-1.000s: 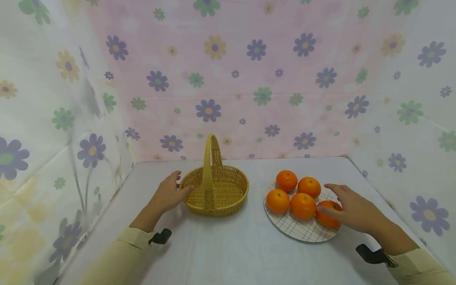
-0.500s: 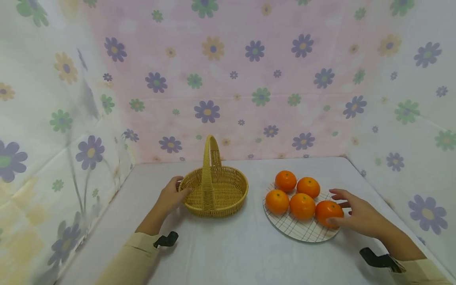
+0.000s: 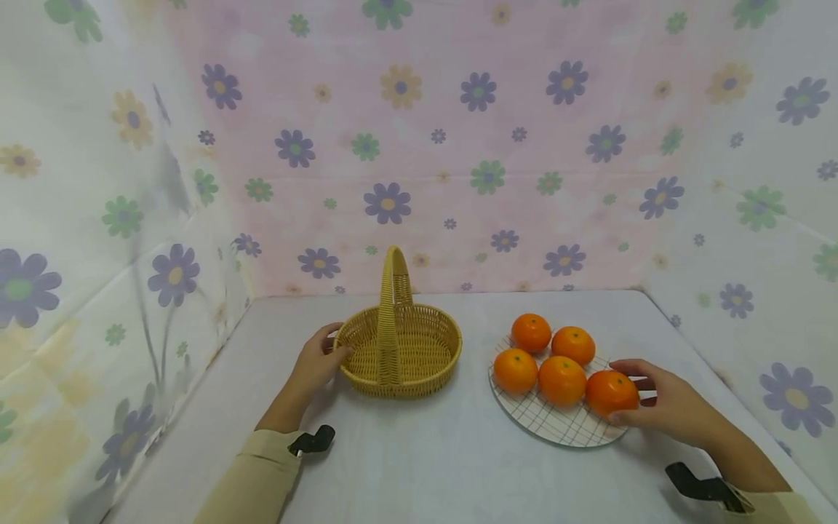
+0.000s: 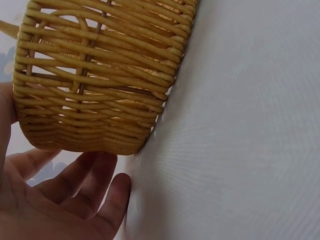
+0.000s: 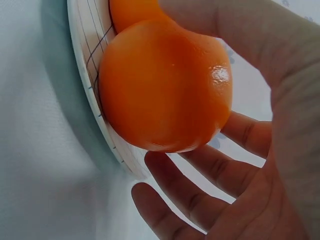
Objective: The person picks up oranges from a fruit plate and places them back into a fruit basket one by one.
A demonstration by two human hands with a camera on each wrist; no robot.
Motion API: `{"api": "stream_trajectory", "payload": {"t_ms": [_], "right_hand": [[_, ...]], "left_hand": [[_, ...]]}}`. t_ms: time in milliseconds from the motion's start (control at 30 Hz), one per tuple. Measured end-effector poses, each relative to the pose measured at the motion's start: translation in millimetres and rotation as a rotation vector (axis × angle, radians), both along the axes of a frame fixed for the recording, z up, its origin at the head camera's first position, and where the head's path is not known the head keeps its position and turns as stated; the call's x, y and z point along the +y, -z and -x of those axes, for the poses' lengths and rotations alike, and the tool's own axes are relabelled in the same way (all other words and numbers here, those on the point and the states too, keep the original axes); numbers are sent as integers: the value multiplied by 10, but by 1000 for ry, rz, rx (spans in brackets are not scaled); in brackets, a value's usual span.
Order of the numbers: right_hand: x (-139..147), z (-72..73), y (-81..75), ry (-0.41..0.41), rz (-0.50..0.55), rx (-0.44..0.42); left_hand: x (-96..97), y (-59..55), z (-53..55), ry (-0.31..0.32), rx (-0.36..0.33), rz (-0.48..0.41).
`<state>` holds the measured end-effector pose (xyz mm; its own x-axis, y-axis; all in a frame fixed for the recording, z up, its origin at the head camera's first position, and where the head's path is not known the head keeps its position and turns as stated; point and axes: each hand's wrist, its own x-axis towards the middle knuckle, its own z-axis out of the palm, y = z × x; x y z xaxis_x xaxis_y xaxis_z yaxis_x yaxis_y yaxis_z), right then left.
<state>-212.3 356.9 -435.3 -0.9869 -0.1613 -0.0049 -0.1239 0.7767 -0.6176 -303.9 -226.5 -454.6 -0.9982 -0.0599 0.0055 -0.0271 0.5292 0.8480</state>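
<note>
In the head view, my left hand (image 3: 318, 364) holds the left end of a yellow wicker basket (image 3: 422, 388) with a tall arched handle. Its thumb lies over the rim, while the other fingers are on the outside. The left wrist view shows fingertips against the woven wall (image 4: 95, 107). To the right, my right hand (image 3: 674, 404) grips the rightmost orange (image 3: 610, 394), thumb at the near side and fingers round the far and right sides. That orange (image 5: 165, 90) still sits on a round white plate (image 3: 556, 431) with a grid pattern.
Several other oranges (image 3: 561, 380) sit close together on the plate, left of the held one. White cloth (image 3: 445, 466) covers the table. Flower-printed curtains (image 3: 439, 240) enclose the back and both sides.
My left hand has settled onto the basket's end. My right hand has moved right and nearer, from over the rightmost orange to around its right side, and closed on it.
</note>
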Motion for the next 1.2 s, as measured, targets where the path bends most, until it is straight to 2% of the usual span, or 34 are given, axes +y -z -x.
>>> {"api": "stream_trajectory", "payload": {"t_ms": [167,333,533,700,900,1033,1200], "right_hand": [[7,5,30,4,11,-10],[28,-4,39,23,6,11],[63,-22,-14,29,3,49],[84,-37,-130,8,13,114],[49,-2,-289,-22,31,183],[-4,16,-399,-21,9,202],[-93,36,-550,-43,11,236]], "left_hand": [[-22,33,10,0,-9,-25],[-8,29,14,14,15,-28],[-5,10,-7,-1,31,43],[-21,-57,-12,-26,40,144],[-20,-223,38,-31,17,261],[-16,-298,48,-30,-30,282],[-15,-322,59,-35,-49,262]]}}
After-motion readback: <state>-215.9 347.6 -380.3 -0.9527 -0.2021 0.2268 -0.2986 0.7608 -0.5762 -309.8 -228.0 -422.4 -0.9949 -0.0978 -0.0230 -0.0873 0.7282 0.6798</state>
